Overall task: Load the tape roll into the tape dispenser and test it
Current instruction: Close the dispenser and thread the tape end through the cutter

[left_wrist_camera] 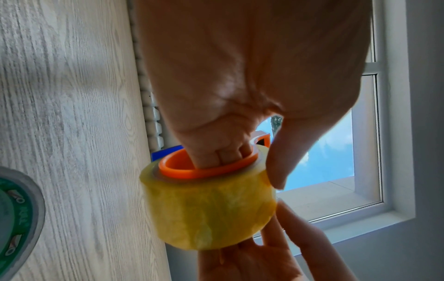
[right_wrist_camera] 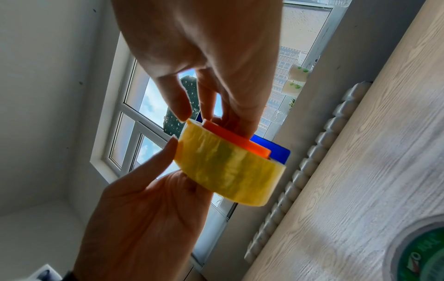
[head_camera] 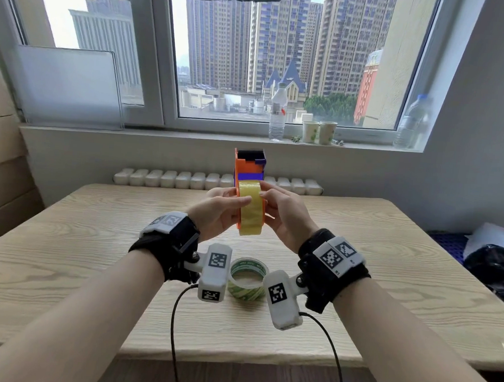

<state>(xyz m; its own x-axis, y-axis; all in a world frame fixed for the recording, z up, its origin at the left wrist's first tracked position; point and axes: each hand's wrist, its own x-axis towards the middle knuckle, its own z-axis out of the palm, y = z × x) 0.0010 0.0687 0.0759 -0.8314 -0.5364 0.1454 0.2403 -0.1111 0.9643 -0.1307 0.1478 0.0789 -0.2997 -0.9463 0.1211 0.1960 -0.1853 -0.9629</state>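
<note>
Tape roll [head_camera: 252, 208], yellowish and translucent, seated on the orange hub of the tape dispenser [head_camera: 248, 166], which we hold raised above the table [head_camera: 94, 240] between both hands. The roll stands on edge, its axis running left to right; the dispenser's long body extends away from us toward the window. Our left hand [head_camera: 218, 211] curls its fingers [left_wrist_camera: 225, 155] into the hub, thumb against the roll's outer face. Our right hand [head_camera: 284, 213] pinches the dispenser's orange side plate, fingers partly spread. Both hands lie equally near. We judge the tape end must next be drawn forward. A second, green-printed roll [head_camera: 247, 279] lies flat below.
</note>
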